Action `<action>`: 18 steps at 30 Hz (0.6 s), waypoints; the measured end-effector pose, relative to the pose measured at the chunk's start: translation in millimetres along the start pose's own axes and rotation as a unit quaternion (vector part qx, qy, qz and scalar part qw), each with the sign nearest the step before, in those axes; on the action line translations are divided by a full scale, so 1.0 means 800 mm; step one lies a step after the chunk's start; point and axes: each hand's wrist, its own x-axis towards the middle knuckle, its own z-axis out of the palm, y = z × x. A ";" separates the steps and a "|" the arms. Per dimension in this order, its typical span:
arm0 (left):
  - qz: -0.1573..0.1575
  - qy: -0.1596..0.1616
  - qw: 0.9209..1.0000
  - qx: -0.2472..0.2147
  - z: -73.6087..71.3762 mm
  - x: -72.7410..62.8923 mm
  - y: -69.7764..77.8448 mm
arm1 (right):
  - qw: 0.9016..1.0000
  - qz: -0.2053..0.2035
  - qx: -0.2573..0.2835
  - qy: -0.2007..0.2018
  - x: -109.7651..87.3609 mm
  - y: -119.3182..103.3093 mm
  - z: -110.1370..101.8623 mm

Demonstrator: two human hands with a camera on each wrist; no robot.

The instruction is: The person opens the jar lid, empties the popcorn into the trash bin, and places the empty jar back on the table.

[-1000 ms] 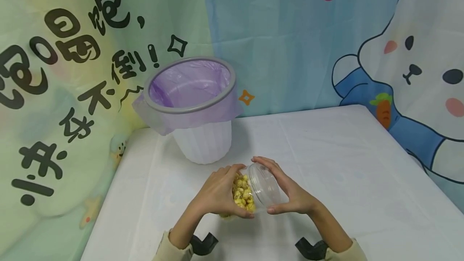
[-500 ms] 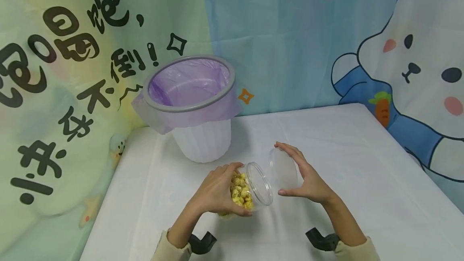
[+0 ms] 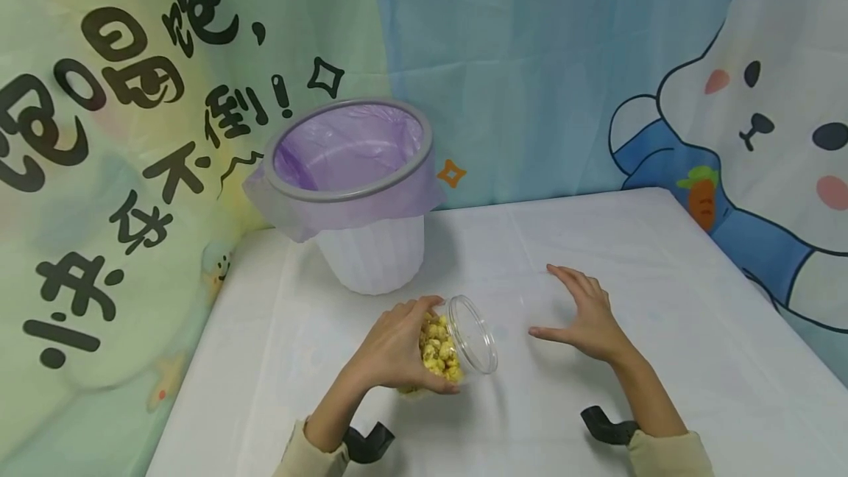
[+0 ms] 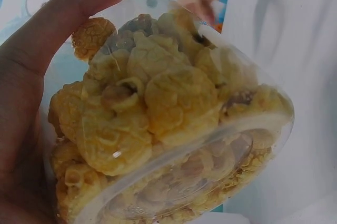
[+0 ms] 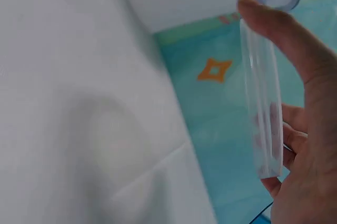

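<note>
A clear plastic jar (image 3: 467, 341) of yellow popcorn (image 3: 439, 350) is tilted on its side in the head view, its uncovered mouth facing right. My left hand (image 3: 396, 348) grips it from the left, thumb below and fingers over the top. In the left wrist view the popcorn (image 4: 158, 97) fills the see-through body up to near the mouth. Right of the jar, my right hand (image 3: 592, 322) holds a clear round lid by its edges. That lid (image 5: 261, 103) shows edge-on in the right wrist view, between thumb and fingers; it barely shows in the head view.
A white bin (image 3: 371, 260) with a grey rim and a purple bag lining (image 3: 358, 149) stands behind the jar, at the back left of the white-covered table (image 3: 662, 263). A printed cloth backdrop (image 3: 503, 79) rises along the table's back and left side.
The lid has come off the jar's mouth. My right hand has carried it away to the right and slightly up in view, while the left hand and the jar have barely moved.
</note>
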 end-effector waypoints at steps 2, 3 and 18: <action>-0.001 -0.001 1.000 -0.001 0.000 0.000 0.000 | 1.000 0.006 -0.028 -0.004 -0.002 0.009 0.003; -0.002 -0.001 1.000 -0.001 0.000 0.000 0.000 | 0.999 0.009 -0.042 -0.009 -0.002 0.014 0.005; -0.002 0.000 1.000 0.000 0.005 -0.002 -0.003 | 0.989 0.037 -0.126 -0.068 -0.010 0.063 0.024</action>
